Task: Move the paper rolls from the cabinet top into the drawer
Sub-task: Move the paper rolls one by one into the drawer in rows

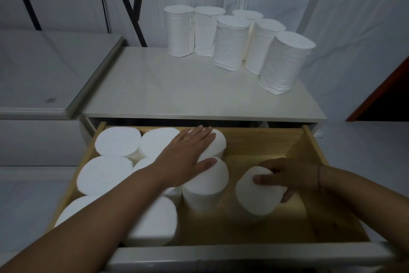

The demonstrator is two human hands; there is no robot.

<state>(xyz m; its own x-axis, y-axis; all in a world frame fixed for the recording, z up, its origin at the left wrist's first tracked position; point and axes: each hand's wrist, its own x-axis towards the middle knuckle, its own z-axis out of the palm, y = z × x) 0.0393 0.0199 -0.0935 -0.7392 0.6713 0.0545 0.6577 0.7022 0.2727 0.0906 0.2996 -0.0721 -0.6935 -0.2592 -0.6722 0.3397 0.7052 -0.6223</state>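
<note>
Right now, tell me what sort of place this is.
Probably a household storage corner: a low white glossy-topped cabinet, its open pale wooden drawer packed with white paper rolls, and white draped fabric behind.

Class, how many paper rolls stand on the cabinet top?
6 paper rolls: two at the back left, one half hidden at the back, two in the middle, one nearest at the right. Others may hide behind them.
</note>
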